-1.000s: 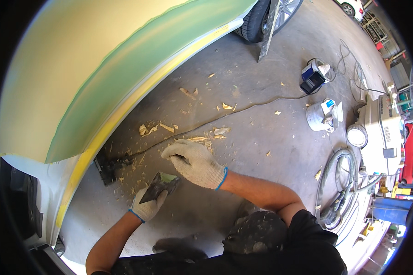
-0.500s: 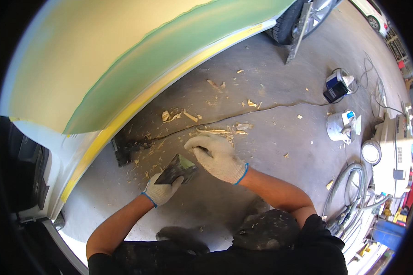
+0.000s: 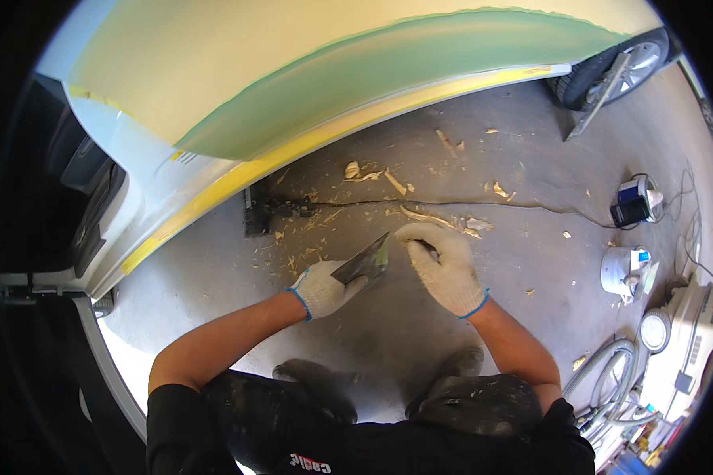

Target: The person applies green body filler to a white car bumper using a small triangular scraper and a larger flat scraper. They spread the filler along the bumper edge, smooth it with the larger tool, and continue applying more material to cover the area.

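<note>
Grey floor (image 3: 523, 261); 1 plate (image 3: 361, 262) in left hand (image 3: 323, 290), right hand (image 3: 445, 271) curled.

White-and-red lettering (image 3: 302, 461) on the black shirt (image 3: 372, 453)

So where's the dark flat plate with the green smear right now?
In the head view, the dark plate is near the centre, held in the left grip, just left of the right grip.

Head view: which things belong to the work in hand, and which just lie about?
Likely in use: dark-and-green plate in the left hand; curled right hand; green-banded car panel.

Apparently just lying about: pale scraps; cable; white bucket; grey hose.
</note>
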Available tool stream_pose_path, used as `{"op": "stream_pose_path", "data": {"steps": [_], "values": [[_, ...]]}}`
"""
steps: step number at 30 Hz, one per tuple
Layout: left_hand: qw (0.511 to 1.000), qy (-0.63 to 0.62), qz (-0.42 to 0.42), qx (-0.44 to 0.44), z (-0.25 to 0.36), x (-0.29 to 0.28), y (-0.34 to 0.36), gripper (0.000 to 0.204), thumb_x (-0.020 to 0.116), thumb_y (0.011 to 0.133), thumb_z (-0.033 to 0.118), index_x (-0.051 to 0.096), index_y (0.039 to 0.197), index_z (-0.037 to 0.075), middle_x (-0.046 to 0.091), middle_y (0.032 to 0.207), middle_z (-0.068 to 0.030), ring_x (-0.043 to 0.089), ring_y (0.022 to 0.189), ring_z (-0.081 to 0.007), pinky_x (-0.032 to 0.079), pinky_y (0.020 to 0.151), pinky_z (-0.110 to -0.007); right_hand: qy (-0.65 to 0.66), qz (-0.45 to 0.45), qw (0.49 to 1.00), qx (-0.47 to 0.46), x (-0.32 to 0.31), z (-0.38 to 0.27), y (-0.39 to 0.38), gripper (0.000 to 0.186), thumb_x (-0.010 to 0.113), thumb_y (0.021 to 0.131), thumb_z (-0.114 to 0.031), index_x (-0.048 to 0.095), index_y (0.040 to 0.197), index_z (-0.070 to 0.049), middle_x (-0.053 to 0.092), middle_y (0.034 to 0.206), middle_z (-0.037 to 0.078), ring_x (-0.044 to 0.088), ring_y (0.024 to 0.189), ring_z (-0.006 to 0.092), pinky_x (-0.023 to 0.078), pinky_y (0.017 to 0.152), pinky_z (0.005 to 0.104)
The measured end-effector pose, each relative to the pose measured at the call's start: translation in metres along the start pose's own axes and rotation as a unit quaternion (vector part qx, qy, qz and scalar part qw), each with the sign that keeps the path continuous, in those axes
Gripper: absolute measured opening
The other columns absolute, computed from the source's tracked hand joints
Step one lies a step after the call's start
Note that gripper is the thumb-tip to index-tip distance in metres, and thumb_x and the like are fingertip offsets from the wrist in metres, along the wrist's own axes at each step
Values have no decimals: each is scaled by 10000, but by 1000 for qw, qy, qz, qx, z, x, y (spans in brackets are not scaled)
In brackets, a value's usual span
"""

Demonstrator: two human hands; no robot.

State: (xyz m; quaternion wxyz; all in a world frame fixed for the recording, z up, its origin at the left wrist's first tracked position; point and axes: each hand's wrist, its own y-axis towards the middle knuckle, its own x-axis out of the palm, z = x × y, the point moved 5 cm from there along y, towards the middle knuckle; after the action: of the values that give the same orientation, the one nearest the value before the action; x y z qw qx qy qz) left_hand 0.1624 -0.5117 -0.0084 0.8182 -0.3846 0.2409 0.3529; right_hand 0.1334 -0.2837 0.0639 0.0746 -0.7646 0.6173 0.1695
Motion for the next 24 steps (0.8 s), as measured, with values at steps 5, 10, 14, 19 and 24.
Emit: {"op": "stream_pose_path", "data": {"steps": [5,10,14,19,24], "values": [[998,-13,36,-40,-23,5,-2,441,685,985,307,616,1343,60,682,1290,-198,641,1193,-398,506,1037,-463,6,-3,1000,7,6,-5,-2,165,621,952,-23,727,1078,-28,679,929,112,628,802,218,503,724,339],[997,7,65,-32,-38,6,6,474,694,971,298,608,1362,44,669,1308,-202,610,1246,-387,461,1097,-470,-3,9,1000,2,6,10,-10,163,623,941,-48,731,1064,-56,681,940,129,655,843,290,520,763,396],[997,28,64,-42,-40,-7,-7,523,704,965,318,590,1387,33,667,1314,-222,632,1218,-411,493,1060,-468,-104,-52,992,-51,11,12,-23,192,604,931,-72,724,1081,-73,692,1000,138,667,928,349,536,829,446],[996,-15,28,-78,-52,-45,-39,612,735,945,293,534,1451,14,632,1360,-265,610,1269,-422,472,1105,-460,-168,-271,947,30,14,35,-69,191,587,938,-126,714,1073,-84,683,1036,146,661,993,372,533,886,483],[973,-79,184,112,-79,-38,-61,622,723,934,176,499,1493,23,624,1371,-257,612,1277,-415,488,1098,-432,-254,-414,874,13,51,27,-75,178,586,925,-156,718,1028,-97,667,1020,159,659,994,376,532,878,493]]}}
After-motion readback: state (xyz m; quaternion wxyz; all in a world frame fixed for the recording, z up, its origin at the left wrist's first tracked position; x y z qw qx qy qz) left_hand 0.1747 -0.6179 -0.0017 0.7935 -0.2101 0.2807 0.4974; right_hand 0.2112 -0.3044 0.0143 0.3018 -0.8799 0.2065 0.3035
